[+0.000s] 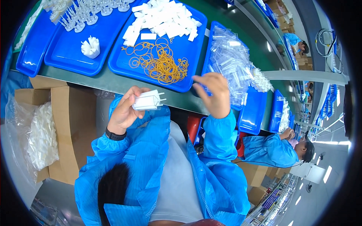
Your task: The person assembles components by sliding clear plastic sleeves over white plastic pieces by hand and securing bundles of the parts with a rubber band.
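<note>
My left hand (126, 107), a dark band at its wrist, grips a white plastic piece (147, 101) with thin prongs sticking out to the right. Fingers and thumb wrap its left end, hiding part of it. To the right, my right hand (215, 92) is raised near the tray's edge, thumb and forefinger apart and nothing visible between them. Beyond both hands, a blue tray (117, 62) holds a tangle of orange rubber bands (164, 67) and a heap of white rectangular pieces (160, 19). Clear plastic pieces (230, 56) fill another tray beside my right hand.
Far left, a blue tray (71, 64) carries upright pronged white parts (92, 13) and a white cluster (90, 47). An open carton (71, 124) with bagged white parts (43, 135) stands below the bench. At right, a person in blue (269, 150) works beside more trays.
</note>
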`<action>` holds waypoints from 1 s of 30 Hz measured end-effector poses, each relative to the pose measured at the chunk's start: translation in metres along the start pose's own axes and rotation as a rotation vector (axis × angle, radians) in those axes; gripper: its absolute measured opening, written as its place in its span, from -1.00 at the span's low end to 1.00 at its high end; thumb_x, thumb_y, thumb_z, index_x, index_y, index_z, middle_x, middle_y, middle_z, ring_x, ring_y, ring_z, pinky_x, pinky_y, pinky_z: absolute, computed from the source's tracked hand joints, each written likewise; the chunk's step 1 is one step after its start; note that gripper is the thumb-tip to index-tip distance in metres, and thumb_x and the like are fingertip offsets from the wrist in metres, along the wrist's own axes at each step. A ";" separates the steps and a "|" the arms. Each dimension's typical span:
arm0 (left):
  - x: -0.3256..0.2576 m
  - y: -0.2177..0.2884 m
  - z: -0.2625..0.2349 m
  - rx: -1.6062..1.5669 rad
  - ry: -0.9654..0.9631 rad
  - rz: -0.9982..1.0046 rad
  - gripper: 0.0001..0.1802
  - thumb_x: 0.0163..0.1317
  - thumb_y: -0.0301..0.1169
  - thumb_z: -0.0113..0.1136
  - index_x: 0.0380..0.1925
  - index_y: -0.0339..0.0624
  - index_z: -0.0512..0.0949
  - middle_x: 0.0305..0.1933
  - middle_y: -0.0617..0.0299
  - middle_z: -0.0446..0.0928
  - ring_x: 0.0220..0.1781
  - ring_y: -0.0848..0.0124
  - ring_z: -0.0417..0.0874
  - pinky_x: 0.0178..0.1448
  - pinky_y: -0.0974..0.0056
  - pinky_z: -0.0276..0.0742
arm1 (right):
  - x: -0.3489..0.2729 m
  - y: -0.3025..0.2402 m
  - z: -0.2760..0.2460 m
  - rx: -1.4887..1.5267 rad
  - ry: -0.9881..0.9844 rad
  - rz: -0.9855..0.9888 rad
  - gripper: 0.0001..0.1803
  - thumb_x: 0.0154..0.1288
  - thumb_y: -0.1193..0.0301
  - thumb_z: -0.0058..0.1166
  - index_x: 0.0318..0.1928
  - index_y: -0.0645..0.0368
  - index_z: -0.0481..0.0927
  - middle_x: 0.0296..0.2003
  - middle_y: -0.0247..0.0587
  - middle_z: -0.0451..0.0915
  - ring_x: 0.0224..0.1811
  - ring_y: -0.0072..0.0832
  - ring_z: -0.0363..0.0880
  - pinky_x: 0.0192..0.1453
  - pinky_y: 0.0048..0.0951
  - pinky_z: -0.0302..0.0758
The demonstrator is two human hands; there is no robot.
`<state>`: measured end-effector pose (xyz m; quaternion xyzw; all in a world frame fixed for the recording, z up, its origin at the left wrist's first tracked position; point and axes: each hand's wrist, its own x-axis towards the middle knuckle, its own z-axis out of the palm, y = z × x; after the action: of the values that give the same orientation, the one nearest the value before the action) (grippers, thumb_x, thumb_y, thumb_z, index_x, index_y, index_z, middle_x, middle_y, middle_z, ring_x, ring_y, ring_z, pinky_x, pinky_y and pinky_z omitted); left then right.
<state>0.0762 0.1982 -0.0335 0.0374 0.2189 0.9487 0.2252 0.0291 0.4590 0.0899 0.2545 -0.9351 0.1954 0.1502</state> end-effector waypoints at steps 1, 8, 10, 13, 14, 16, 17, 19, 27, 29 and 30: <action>0.000 0.000 0.000 -0.005 -0.003 0.002 -0.66 0.28 -0.07 0.19 -0.17 -0.01 0.37 0.11 0.10 0.34 0.00 0.32 0.53 -0.36 0.47 0.52 | -0.003 0.016 -0.003 -0.114 0.045 0.013 -0.78 -0.02 0.49 0.30 -0.27 0.07 0.70 -0.37 -0.32 0.63 -0.15 -0.31 0.52 -0.10 -0.26 0.36; 0.001 0.002 0.012 -0.035 -0.002 -0.066 -0.57 0.25 -0.46 0.20 0.10 -0.14 0.34 0.10 0.14 0.39 -0.05 0.42 0.57 -0.22 0.41 0.63 | -0.010 0.060 -0.010 -0.429 -0.184 0.181 -0.76 -0.15 0.40 0.38 -0.34 0.04 0.73 -0.33 -0.34 0.52 -0.09 -0.29 0.40 -0.07 -0.26 0.30; 0.000 0.003 0.017 -0.003 0.018 -0.071 -0.52 0.22 -0.50 0.22 0.13 -0.14 0.33 0.10 0.16 0.40 -0.04 0.44 0.57 -0.21 0.41 0.63 | -0.009 0.063 -0.005 -0.421 -0.219 0.154 -0.76 -0.16 0.40 0.38 -0.35 0.04 0.72 -0.34 -0.34 0.51 -0.11 -0.30 0.40 -0.08 -0.26 0.29; 0.000 0.005 0.021 0.068 0.053 -0.078 -0.47 0.18 -0.53 0.24 0.15 -0.15 0.31 0.10 0.19 0.40 -0.02 0.43 0.57 -0.20 0.40 0.63 | -0.008 0.067 0.002 -0.440 -0.224 0.090 -0.76 -0.17 0.39 0.38 -0.36 0.05 0.72 -0.35 -0.34 0.50 -0.12 -0.31 0.40 -0.09 -0.26 0.29; 0.000 0.005 0.022 0.083 0.042 -0.073 -0.47 0.18 -0.54 0.24 0.15 -0.15 0.32 0.10 0.19 0.40 -0.01 0.43 0.57 -0.19 0.40 0.64 | -0.007 0.067 0.000 -0.425 -0.214 0.072 -0.75 -0.18 0.38 0.39 -0.36 0.05 0.71 -0.33 -0.34 0.51 -0.11 -0.32 0.40 -0.08 -0.27 0.29; 0.000 0.007 0.025 0.100 0.039 -0.065 -0.47 0.17 -0.55 0.24 0.15 -0.16 0.32 0.11 0.18 0.40 0.00 0.42 0.57 -0.19 0.39 0.64 | -0.005 0.069 -0.002 -0.377 -0.160 0.026 -0.75 -0.14 0.40 0.38 -0.34 0.07 0.70 -0.33 -0.31 0.57 -0.11 -0.32 0.44 -0.08 -0.27 0.30; 0.001 0.007 0.028 0.111 0.054 -0.058 -0.48 0.17 -0.56 0.24 0.14 -0.17 0.33 0.11 0.17 0.40 0.01 0.41 0.57 -0.17 0.37 0.65 | -0.005 0.068 -0.003 -0.370 -0.161 0.023 -0.75 -0.14 0.40 0.38 -0.34 0.07 0.70 -0.33 -0.31 0.57 -0.11 -0.32 0.44 -0.08 -0.27 0.30; 0.001 0.008 0.031 0.122 0.077 -0.043 -0.50 0.17 -0.57 0.23 0.13 -0.18 0.34 0.11 0.16 0.39 0.03 0.40 0.57 -0.15 0.35 0.66 | -0.002 0.060 -0.007 -0.134 0.002 0.072 -0.76 -0.11 0.46 0.36 -0.31 0.08 0.70 -0.38 -0.25 0.60 -0.22 -0.30 0.50 -0.12 -0.28 0.35; 0.001 0.008 0.042 0.272 0.069 0.109 -0.59 0.17 -0.61 0.21 0.03 -0.26 0.39 0.12 0.11 0.39 0.05 0.32 0.56 -0.04 0.29 0.67 | -0.008 -0.025 -0.011 0.958 0.227 0.217 -0.53 0.03 0.68 0.23 0.04 0.38 0.54 -0.17 0.05 0.66 -0.25 -0.37 0.67 -0.06 -0.42 0.55; 0.001 0.009 0.044 0.281 0.067 0.103 -0.61 0.18 -0.61 0.21 0.02 -0.26 0.40 0.12 0.12 0.38 0.06 0.32 0.55 -0.03 0.29 0.67 | -0.010 -0.030 -0.007 1.012 0.180 0.164 -0.53 0.04 0.67 0.23 0.05 0.39 0.53 -0.16 0.09 0.65 -0.17 -0.30 0.68 0.00 -0.37 0.57; 0.001 0.009 0.045 0.290 0.066 0.102 -0.63 0.18 -0.61 0.21 0.01 -0.27 0.41 0.12 0.12 0.37 0.07 0.32 0.55 -0.02 0.29 0.67 | -0.008 -0.031 -0.005 1.025 0.135 0.149 -0.54 0.05 0.67 0.24 0.04 0.39 0.53 -0.15 0.10 0.65 -0.17 -0.29 0.68 -0.01 -0.37 0.57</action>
<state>0.0793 0.2090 0.0105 0.0493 0.3587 0.9181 0.1614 0.0536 0.4398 0.0998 0.2148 -0.7234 0.6541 0.0521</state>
